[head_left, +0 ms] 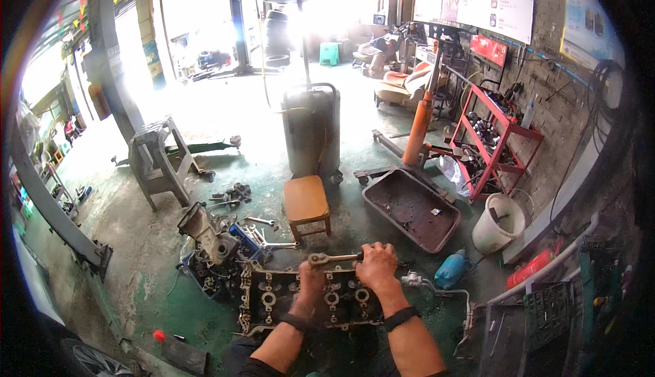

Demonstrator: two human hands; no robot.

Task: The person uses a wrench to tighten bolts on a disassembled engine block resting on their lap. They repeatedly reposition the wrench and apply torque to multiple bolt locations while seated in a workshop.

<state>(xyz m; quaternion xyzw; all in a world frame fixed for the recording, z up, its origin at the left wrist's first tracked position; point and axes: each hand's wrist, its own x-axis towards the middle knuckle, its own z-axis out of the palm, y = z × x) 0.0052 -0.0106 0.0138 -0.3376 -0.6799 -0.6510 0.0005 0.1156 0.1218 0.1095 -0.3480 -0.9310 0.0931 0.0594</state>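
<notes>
In front of me lies a long metal engine casting (331, 313) with a row of round openings and a bolt-holed rim. Over its far edge a ratchet wrench (339, 258) is held level. My right hand (377, 266) is closed round the handle at its right end. At the other end, my left hand (312, 283) is up against the ratchet's round head; it is slightly blurred, but its fingers look closed there. What is under the head is hidden by the left hand. Both wrists wear dark bands.
Left of the casting lie a box of parts (205, 271) and several spanners (262, 234). Beyond stand a wooden stool (306, 199) and a grey tank (312, 131). To the right are a dark drain tray (413, 206), a white bucket (497, 230), a blue bottle (450, 269) and a red cart (505, 131).
</notes>
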